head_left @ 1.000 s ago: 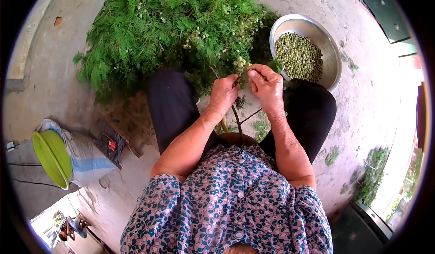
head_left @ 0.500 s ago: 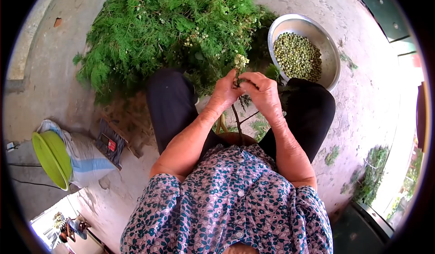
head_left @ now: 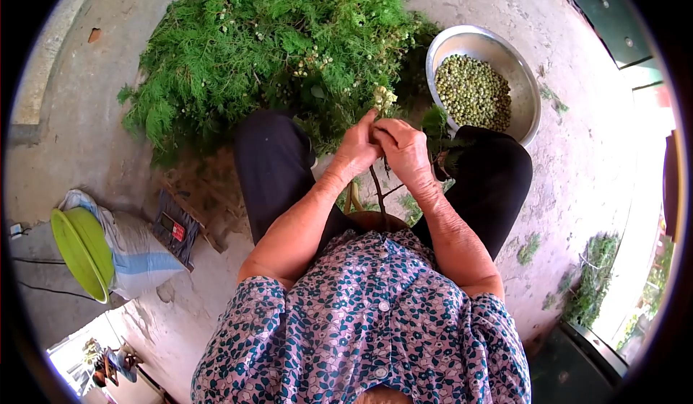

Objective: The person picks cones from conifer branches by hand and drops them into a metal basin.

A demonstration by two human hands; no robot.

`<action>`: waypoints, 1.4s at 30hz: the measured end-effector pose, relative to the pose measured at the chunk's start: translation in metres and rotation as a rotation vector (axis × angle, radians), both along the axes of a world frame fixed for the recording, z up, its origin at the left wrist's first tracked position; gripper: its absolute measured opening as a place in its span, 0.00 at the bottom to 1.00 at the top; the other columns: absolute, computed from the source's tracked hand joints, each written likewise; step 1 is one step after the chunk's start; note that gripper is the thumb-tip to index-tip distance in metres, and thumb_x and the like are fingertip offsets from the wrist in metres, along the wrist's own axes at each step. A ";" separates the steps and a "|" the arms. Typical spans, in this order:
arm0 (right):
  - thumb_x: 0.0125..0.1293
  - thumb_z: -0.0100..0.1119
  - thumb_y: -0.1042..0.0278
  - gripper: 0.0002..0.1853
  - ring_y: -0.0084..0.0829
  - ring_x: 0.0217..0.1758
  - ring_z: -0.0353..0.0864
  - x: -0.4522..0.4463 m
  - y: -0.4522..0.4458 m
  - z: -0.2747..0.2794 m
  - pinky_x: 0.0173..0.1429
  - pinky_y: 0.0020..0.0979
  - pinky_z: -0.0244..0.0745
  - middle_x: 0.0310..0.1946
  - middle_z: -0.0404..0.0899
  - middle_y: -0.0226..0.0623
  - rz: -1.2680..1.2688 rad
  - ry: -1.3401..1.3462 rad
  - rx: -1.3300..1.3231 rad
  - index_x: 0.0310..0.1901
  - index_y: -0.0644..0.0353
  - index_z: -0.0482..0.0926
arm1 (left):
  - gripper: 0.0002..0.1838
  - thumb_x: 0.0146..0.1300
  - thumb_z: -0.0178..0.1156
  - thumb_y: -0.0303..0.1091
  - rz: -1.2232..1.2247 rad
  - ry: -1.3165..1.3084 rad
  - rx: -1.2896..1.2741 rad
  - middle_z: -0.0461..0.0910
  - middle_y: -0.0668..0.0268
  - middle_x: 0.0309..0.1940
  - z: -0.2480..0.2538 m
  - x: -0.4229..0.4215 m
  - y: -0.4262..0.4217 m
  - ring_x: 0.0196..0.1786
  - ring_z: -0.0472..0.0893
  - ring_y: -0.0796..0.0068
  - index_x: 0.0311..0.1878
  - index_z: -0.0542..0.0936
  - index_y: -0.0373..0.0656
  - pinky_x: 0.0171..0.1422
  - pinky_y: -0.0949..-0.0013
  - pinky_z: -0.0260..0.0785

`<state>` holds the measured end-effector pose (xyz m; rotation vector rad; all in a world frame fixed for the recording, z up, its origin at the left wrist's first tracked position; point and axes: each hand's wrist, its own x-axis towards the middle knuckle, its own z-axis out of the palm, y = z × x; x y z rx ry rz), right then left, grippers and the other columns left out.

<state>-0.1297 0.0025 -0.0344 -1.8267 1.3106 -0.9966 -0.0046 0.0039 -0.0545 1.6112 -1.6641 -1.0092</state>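
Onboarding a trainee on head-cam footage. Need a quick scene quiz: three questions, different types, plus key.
1. Multiple choice: what lies in the metal bowl?
a) cut twigs
b) small green balls
c) water
2. True or false: the lime basin is on the person's right.
3. Fill in: the hand nearer the bowl is the person's ____ hand.

Key:
1. b
2. False; the lime basin is on the person's left.
3. right; the right hand is on the bowl's side, the left hand farther from it.
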 end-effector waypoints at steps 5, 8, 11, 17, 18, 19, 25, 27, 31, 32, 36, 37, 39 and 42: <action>0.59 0.55 0.74 0.07 0.17 0.20 0.68 -0.012 -0.002 -0.004 0.25 0.20 0.66 0.22 0.75 0.28 -0.132 -0.572 0.497 0.40 0.64 0.76 | 0.19 0.50 0.58 0.22 0.177 1.121 0.503 0.77 0.70 0.30 -0.001 0.014 -0.006 0.27 0.71 0.80 0.49 0.73 0.34 0.33 0.77 0.65; 0.61 0.54 0.73 0.07 0.13 0.17 0.62 -0.010 0.001 0.005 0.20 0.18 0.58 0.20 0.70 0.24 -0.135 -0.662 0.685 0.41 0.63 0.75 | 0.11 0.54 0.60 0.26 0.231 1.029 0.515 0.76 0.70 0.27 0.004 0.009 -0.005 0.26 0.70 0.81 0.42 0.76 0.37 0.32 0.78 0.63; 0.61 0.53 0.72 0.08 0.13 0.16 0.62 -0.009 -0.001 -0.003 0.19 0.18 0.57 0.18 0.69 0.24 -0.128 -0.684 0.659 0.41 0.63 0.75 | 0.06 0.54 0.61 0.28 0.218 0.928 0.531 0.76 0.71 0.25 0.002 0.013 -0.006 0.26 0.70 0.83 0.35 0.78 0.39 0.32 0.78 0.63; 0.63 0.50 0.69 0.07 0.17 0.16 0.61 -0.013 -0.005 0.003 0.17 0.19 0.53 0.20 0.67 0.27 -0.113 -0.864 0.912 0.39 0.63 0.74 | 0.03 0.53 0.63 0.30 0.222 0.838 0.474 0.75 0.74 0.22 0.001 0.011 -0.005 0.23 0.69 0.86 0.29 0.80 0.42 0.29 0.80 0.58; 0.63 0.49 0.69 0.07 0.19 0.16 0.60 -0.015 -0.006 0.000 0.17 0.20 0.52 0.22 0.67 0.29 -0.090 -0.982 0.955 0.38 0.62 0.73 | 0.04 0.53 0.63 0.31 0.220 0.862 0.454 0.75 0.74 0.22 0.003 0.011 -0.005 0.23 0.69 0.86 0.30 0.80 0.42 0.28 0.81 0.57; 0.63 0.49 0.69 0.07 0.19 0.16 0.60 -0.017 -0.007 -0.003 0.17 0.20 0.52 0.22 0.67 0.29 -0.090 -0.983 0.954 0.38 0.62 0.73 | 0.04 0.53 0.63 0.31 0.219 0.861 0.454 0.75 0.74 0.22 0.003 0.012 -0.005 0.23 0.69 0.86 0.30 0.80 0.42 0.28 0.81 0.57; 0.63 0.50 0.70 0.06 0.22 0.22 0.68 -0.019 -0.005 0.004 0.22 0.21 0.59 0.25 0.71 0.31 -0.147 -1.150 0.914 0.38 0.62 0.73 | 0.05 0.51 0.61 0.27 0.251 0.860 0.444 0.75 0.74 0.22 -0.002 0.011 -0.004 0.24 0.69 0.85 0.33 0.79 0.41 0.28 0.80 0.58; 0.63 0.51 0.70 0.06 0.23 0.25 0.71 -0.027 -0.010 0.001 0.23 0.22 0.64 0.26 0.73 0.31 -0.180 -1.137 0.918 0.39 0.61 0.74 | 0.08 0.51 0.57 0.24 0.183 0.848 0.333 0.75 0.72 0.23 -0.003 0.011 -0.005 0.24 0.70 0.84 0.37 0.79 0.40 0.29 0.78 0.60; 0.67 0.46 0.67 0.15 0.32 0.33 0.73 -0.072 -0.046 -0.006 0.34 0.28 0.76 0.36 0.71 0.43 -0.380 -1.537 0.817 0.49 0.70 0.67 | 0.09 0.56 0.54 0.28 0.285 0.963 0.426 0.80 0.67 0.28 -0.001 0.008 -0.004 0.23 0.69 0.83 0.39 0.78 0.40 0.30 0.78 0.61; 0.67 0.45 0.64 0.21 0.39 0.42 0.72 -0.080 -0.057 0.013 0.43 0.34 0.75 0.44 0.66 0.49 -0.523 -1.610 0.688 0.55 0.71 0.58 | 0.09 0.56 0.54 0.28 0.288 0.963 0.425 0.80 0.67 0.28 -0.002 0.010 -0.004 0.23 0.69 0.83 0.39 0.78 0.40 0.30 0.78 0.61; 0.67 0.43 0.57 0.38 0.51 0.68 0.46 -0.142 -0.080 0.010 0.68 0.51 0.53 0.65 0.42 0.58 -0.424 -2.016 0.403 0.65 0.68 0.33 | 0.11 0.61 0.55 0.37 0.249 0.925 0.394 0.80 0.68 0.28 -0.007 0.012 -0.005 0.22 0.66 0.86 0.41 0.79 0.41 0.25 0.79 0.57; 0.68 0.43 0.57 0.38 0.51 0.71 0.40 -0.147 -0.082 0.007 0.70 0.52 0.48 0.67 0.38 0.57 -0.429 -2.048 0.357 0.65 0.68 0.33 | 0.12 0.61 0.56 0.40 0.256 0.911 0.368 0.79 0.71 0.26 -0.008 0.011 -0.005 0.22 0.65 0.87 0.40 0.80 0.42 0.24 0.80 0.55; 0.68 0.42 0.59 0.36 0.51 0.70 0.42 -0.154 -0.086 -0.003 0.70 0.51 0.47 0.67 0.38 0.56 -0.444 -2.064 0.337 0.66 0.68 0.33 | 0.11 0.60 0.58 0.40 0.289 0.866 0.372 0.78 0.73 0.24 -0.004 0.009 -0.005 0.21 0.64 0.88 0.38 0.81 0.43 0.23 0.81 0.54; 0.69 0.41 0.64 0.30 0.50 0.69 0.49 -0.161 -0.089 -0.017 0.69 0.48 0.54 0.65 0.46 0.56 -0.574 -2.111 0.241 0.64 0.70 0.42 | 0.09 0.59 0.60 0.40 0.326 0.838 0.379 0.74 0.77 0.21 0.001 0.007 -0.004 0.21 0.63 0.89 0.34 0.82 0.45 0.22 0.82 0.53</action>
